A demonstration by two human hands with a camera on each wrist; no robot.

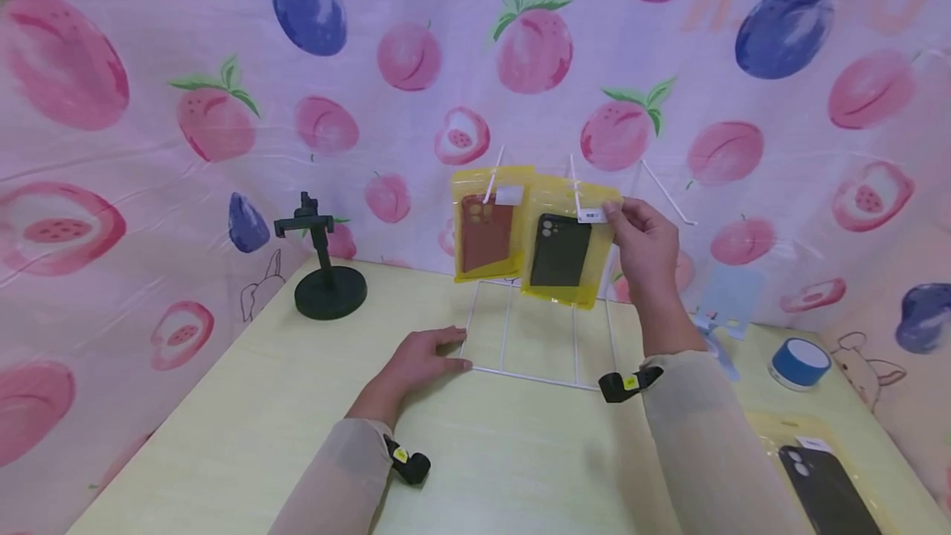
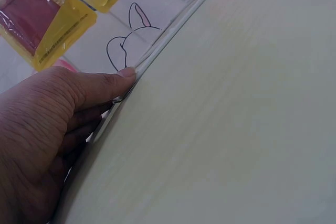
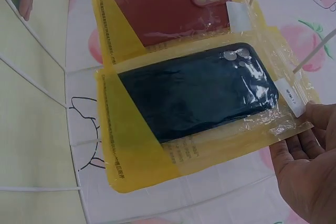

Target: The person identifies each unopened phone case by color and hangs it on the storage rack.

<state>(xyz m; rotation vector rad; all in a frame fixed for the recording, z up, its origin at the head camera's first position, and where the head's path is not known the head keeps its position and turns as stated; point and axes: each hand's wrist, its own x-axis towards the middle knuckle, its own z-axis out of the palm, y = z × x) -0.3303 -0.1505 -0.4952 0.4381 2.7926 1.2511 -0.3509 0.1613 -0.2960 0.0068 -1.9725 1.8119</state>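
My right hand (image 1: 650,250) pinches the upper right edge of a yellow-edged clear bag (image 3: 210,103) between thumb and fingers. Inside it is a dark phone case (image 1: 560,250), and a small white label (image 3: 291,97) sits near the bag's top. The middle prong (image 1: 575,184) of a white wire rack (image 1: 535,376) meets the bag's top. Beside it, a similar bag with a red phone case (image 1: 486,234) hangs on the left prong (image 1: 494,176). My left hand (image 1: 419,366) grips the rack's base at its front left corner, thumb (image 2: 123,74) on the wire.
The rack's right prong (image 1: 669,195) sticks out bare. A black stand (image 1: 330,291) is at back left. At right are a light blue stand (image 1: 731,295), a blue-and-white round object (image 1: 799,363) and another bagged dark phone case (image 1: 828,485). Fruit-print cloth (image 1: 461,48) hangs behind.
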